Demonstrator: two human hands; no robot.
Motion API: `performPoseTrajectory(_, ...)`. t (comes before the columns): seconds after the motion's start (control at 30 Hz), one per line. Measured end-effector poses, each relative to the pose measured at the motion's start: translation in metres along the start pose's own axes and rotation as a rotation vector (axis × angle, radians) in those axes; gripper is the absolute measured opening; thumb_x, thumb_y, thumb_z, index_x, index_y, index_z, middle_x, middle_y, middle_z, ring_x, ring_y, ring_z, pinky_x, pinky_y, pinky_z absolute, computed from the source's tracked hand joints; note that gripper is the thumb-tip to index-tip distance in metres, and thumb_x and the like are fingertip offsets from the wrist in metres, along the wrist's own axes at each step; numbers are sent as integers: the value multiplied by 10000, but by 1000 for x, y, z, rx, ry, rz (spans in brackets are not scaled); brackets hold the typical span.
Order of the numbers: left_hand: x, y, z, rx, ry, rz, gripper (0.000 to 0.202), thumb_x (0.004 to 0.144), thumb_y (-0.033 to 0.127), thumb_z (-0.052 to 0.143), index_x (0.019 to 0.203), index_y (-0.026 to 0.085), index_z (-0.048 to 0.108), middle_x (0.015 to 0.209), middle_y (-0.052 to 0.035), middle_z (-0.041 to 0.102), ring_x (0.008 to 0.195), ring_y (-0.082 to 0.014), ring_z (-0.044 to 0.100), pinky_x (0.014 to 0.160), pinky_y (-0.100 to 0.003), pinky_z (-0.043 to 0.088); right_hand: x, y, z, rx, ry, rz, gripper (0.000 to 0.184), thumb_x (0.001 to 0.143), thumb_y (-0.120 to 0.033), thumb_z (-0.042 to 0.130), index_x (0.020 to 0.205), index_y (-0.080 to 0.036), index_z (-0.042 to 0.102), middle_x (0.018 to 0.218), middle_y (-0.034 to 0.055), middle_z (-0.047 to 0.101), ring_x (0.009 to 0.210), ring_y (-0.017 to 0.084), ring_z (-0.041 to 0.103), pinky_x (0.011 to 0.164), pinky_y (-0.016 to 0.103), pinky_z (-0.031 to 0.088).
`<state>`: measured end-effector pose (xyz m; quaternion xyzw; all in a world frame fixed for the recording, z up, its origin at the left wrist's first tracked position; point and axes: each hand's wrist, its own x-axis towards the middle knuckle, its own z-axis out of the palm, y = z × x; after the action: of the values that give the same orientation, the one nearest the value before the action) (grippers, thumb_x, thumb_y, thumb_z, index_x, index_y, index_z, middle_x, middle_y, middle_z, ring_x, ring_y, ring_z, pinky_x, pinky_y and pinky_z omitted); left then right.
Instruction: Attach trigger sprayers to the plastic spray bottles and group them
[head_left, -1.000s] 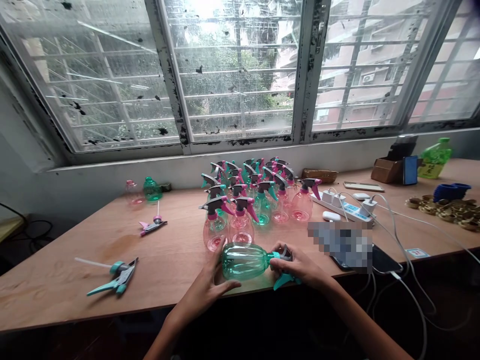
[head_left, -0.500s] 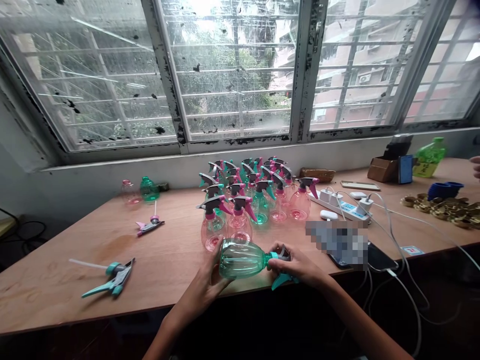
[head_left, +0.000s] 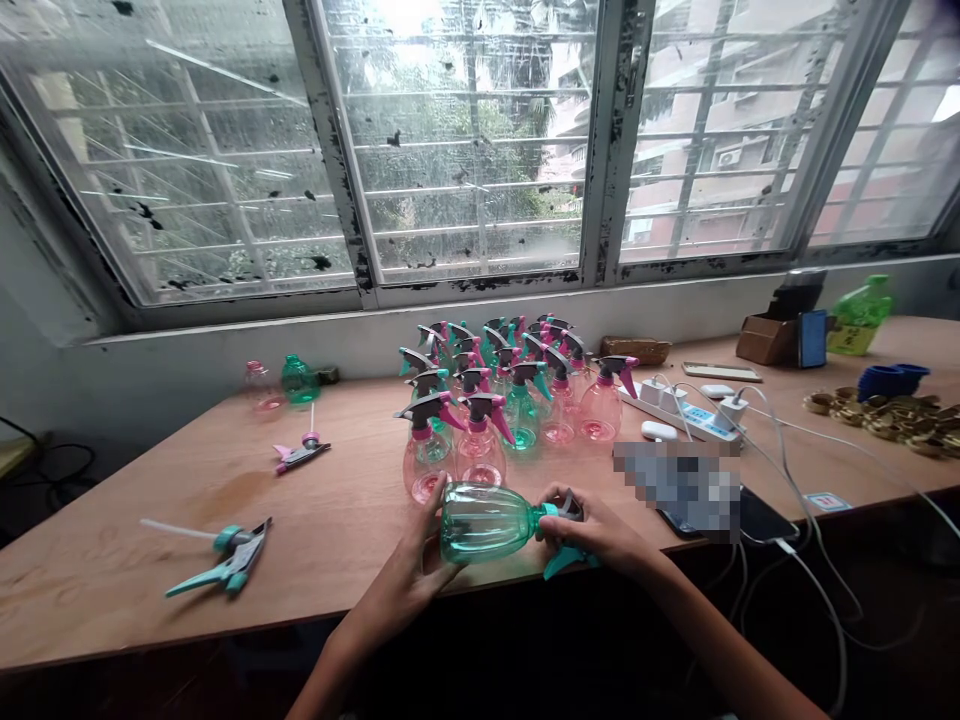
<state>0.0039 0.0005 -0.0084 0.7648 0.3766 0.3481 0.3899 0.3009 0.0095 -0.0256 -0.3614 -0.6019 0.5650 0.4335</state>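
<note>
A clear green spray bottle (head_left: 487, 522) lies sideways between my hands over the table's front edge, its neck pointing right. My left hand (head_left: 420, 545) is wrapped around the bottle's base end. At the neck, my right hand (head_left: 589, 525) grips the grey and teal trigger spray head (head_left: 571, 508), whose teal lever hangs down below the fingers. Just behind stand several pink and green spray bottles (head_left: 480, 450) with trigger heads on. A loose teal and grey spray head (head_left: 238, 560) with its tube lies at the left, and a pink and grey one (head_left: 301, 455) lies farther back.
Two bottles without heads, one pink (head_left: 262, 385) and one green (head_left: 300, 380), stand at the back left. To the right are a power strip (head_left: 686, 412) with cables, a phone (head_left: 765, 515), a small cardboard box (head_left: 757, 340) and a heap of gold-coloured pieces (head_left: 900, 420).
Both hands keep the same hold on the green bottle, with hardly any movement. A hand at the far right edge has gone out of view.
</note>
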Motion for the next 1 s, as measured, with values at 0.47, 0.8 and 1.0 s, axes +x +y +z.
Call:
performPoseTrajectory(0.47, -1, 0, 1, 0, 14, -35, 866, 966, 348, 584, 1622, 326, 19, 1634, -68, 358, 1508, -332, 306, 1203, -494, 348, 1, 3, -1, 12, -26, -10, 396, 793, -496, 812, 955, -179, 637, 805, 30, 748, 665, 170, 646, 665, 286, 476)
performPoseTrajectory(0.8, 3, -2, -2, 16, -27, -46, 934, 900, 327, 714, 1619, 329, 119, 1670, -75, 273, 1493, -342, 340, 1226, -488, 315, 1, 1, 0, 30, -8, -19, 392, 787, -487, 818, 919, -181, 611, 783, 21, 738, 657, 163, 635, 647, 279, 476)
performPoseTrajectory(1.0, 1, -3, 0, -16, -9, -42, 962, 921, 288, 656, 1620, 327, -4, 1673, -83, 263, 1519, -333, 281, 1222, -503, 314, 2, 2, -1, 39, -13, -29, 383, 794, -450, 826, 949, -172, 613, 798, 26, 736, 672, 159, 631, 657, 279, 480)
